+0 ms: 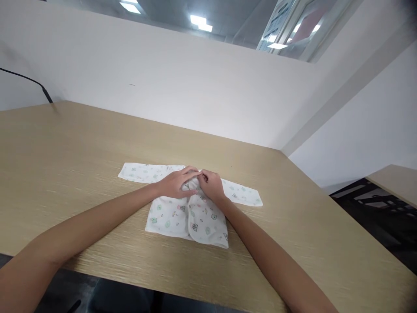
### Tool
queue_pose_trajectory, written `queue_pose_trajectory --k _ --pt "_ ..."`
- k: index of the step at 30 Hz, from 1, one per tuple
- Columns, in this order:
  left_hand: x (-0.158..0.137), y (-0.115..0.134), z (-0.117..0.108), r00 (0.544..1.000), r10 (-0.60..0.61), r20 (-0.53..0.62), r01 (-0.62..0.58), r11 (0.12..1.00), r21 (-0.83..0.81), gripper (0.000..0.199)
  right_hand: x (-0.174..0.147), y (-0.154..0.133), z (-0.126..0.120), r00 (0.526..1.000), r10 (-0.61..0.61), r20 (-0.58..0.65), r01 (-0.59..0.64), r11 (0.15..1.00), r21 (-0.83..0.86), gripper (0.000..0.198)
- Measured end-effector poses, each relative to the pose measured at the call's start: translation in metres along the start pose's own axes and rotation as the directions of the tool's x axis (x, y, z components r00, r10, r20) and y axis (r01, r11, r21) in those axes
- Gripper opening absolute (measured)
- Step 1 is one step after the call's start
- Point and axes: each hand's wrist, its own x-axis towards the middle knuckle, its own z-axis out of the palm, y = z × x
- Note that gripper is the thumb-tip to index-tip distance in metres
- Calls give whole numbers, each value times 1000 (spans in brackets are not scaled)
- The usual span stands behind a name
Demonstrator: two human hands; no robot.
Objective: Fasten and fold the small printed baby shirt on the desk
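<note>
A white baby shirt [208, 221] with small green, pink and dark animal prints lies front up on the table. Its sleeves stretch out to both sides, and the two front edges meet down the middle. Across the upper left chest rests my left hand [176, 182], thumb apart from the stretched fingers, whose tips reach the neckline. My right hand [211, 183] is closed in a pinch on the fabric at the neckline, touching the left fingertips. Both hands cover most of the collar, so the pinched spot is partly hidden.
The wooden table [81, 148] runs back to a white partition wall [182, 87]. At the far left a black cable [29, 79] hangs by the wall. Beyond the table's right edge stands another wood-topped surface [397, 182]. Below the front edge is a dark chair [120, 298].
</note>
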Motion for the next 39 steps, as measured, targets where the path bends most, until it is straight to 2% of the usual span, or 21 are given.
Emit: queue_pose_trajectory --k 9,14,25,29,39 --pt "1 3 -2 1000 1 0 -1 999 -33 74 0 0 0 1000 6 12 -6 1000 -13 24" --pt "1 3 -2 1000 -15 3 15 999 -49 76 -1 0 -1 1000 -1 21 1 1000 0 29" --pt "0 1 -3 1000 1 28 2 997 -83 80 0 2 0 999 14 31 -15 1000 1 22" --pt "0 1 -3 1000 -8 31 10 997 -72 84 1 1 0 1000 13 11 -13 1000 11 27" --pt "0 1 -3 999 4 33 -2 997 -79 77 0 1 -1 999 27 23 -29 997 66 22"
